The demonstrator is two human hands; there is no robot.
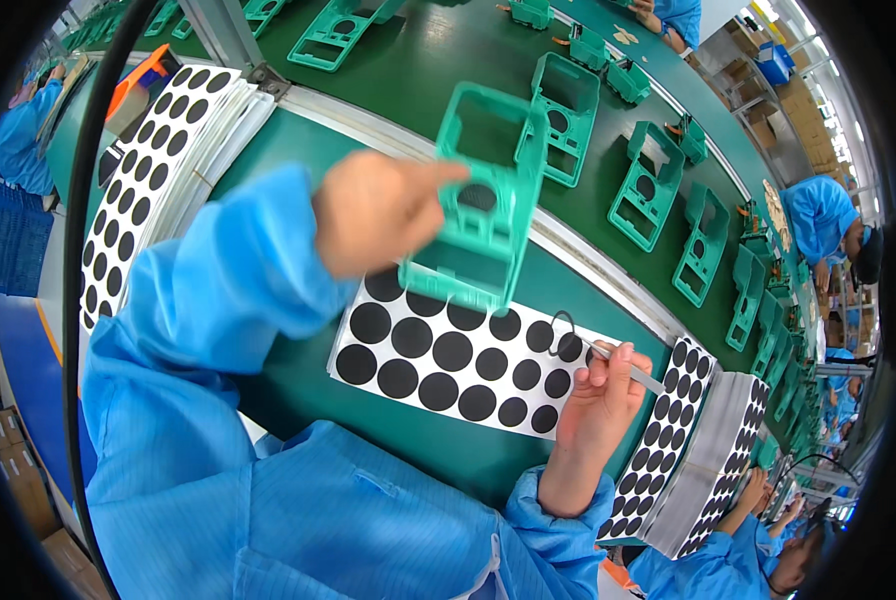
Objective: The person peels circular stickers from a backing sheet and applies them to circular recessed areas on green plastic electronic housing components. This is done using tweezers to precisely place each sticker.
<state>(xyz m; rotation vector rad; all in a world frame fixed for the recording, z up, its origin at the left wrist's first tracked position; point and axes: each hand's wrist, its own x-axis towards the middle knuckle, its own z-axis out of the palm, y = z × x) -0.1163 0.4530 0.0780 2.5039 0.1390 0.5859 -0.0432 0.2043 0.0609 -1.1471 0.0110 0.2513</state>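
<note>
My left hand [383, 212], smeared by motion, grips the left side of a green plastic housing [513, 235] with large openings. The housing is raised over the bench at the conveyor's edge, and a round black mesh patch [477, 196] shows in its middle. In my right hand [603, 400] is a pair of metal tweezers [626, 368], pinched between thumb and fingers. At the tweezers' tip hangs a thin black ring [562, 334]. Underneath lies a white sheet [503, 407] with rows of black round stickers, partly hidden by the housing.
Beyond a metal rail, a green conveyor [438, 45] carries several more green housings [647, 185]. Stacks of dotted sheets stand at left [153, 170] and right [703, 450]. A black cable [76, 300] runs down the left side. Other people in blue sit nearby.
</note>
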